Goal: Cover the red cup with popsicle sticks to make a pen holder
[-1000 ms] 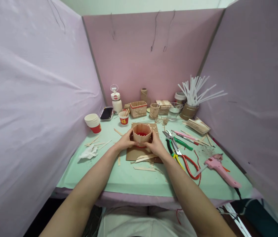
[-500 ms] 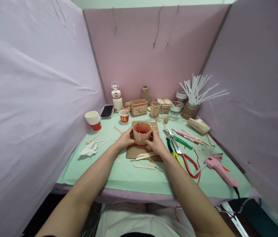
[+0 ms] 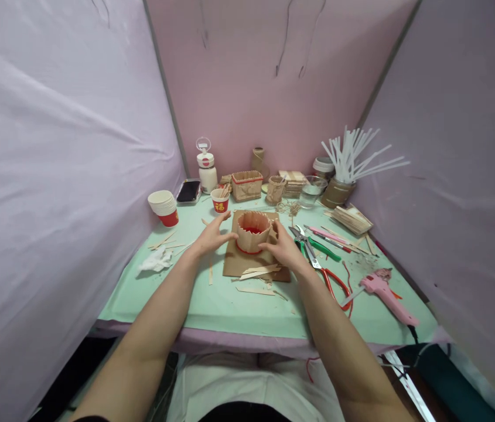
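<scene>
A round container made of upright wooden strips (image 3: 251, 235), with a jagged rim, red inside and a red line round its base, stands upright on a brown cardboard sheet (image 3: 230, 264). My left hand (image 3: 215, 235) is off to its left, thumb and fingers spread, with a gap between it and the wall. On the other side my right hand (image 3: 283, 246) curves around the container's right wall, its thumb at the front near the base; whether it presses on the wall is hard to see. Thin wood strips (image 3: 258, 272) lie on the cardboard in front.
Right of the cardboard lie red-handled scissors (image 3: 335, 287), green-handled pliers (image 3: 324, 249) and a pink glue gun (image 3: 388, 296). Stacked paper cups (image 3: 163, 206) and a crumpled tissue (image 3: 156, 259) are at left. Along the back stand a white bottle (image 3: 207, 174), a woven-looking box (image 3: 247, 186) and a water bowl (image 3: 311, 192).
My left hand has let go of the container and moved left, its fingers spreading. The right hand has loosened a little beside it. The view has tilted slightly downward.
</scene>
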Demonstrator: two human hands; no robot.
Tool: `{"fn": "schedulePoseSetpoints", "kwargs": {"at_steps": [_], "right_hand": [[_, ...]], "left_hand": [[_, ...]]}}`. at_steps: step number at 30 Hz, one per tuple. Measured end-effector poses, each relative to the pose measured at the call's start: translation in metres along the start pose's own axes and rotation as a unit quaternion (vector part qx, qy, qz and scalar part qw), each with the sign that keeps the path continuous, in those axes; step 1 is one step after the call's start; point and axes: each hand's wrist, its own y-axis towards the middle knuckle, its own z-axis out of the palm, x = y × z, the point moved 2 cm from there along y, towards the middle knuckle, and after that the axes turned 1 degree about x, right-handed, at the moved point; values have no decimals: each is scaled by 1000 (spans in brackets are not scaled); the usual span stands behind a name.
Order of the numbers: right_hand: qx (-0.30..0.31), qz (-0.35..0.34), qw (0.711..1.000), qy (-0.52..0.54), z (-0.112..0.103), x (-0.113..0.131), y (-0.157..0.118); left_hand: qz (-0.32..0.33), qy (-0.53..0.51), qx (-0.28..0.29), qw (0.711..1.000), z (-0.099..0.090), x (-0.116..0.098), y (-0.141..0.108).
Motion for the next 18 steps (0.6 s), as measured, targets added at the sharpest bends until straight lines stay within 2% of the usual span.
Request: {"fn": "schedulePoseSetpoints", "kwargs": {"at_steps": [1,3,4,6,8,10,14,18], "right_hand": [[-12,16,999,-44,-8,4,-3],[-20,0,990,-142,-22,16,-12],[-3,-18,982,-189,-26,23,-18],[86,-46,961,-258,-24,34,-30],[190,-80,933,-295,-13,39,-41],[241,-97,908,-329,1,39,-48],[258,-81,881,-387,20,30,-53],[249,-85,866,-425,21,37,-65]], "left_hand": [[-5,17,-31,999,-4,1,1],[-10,44,-98,994,-10,1,2],[-11,50,-127,991,-12,1,2],[-12,52,-163,985,-14,0,2],[-4,43,-174,984,-14,0,2],[7,33,-175,984,-14,0,1],[17,14,-179,984,-18,-2,-2],[14,0,-206,979,-29,-7,-9]]}}
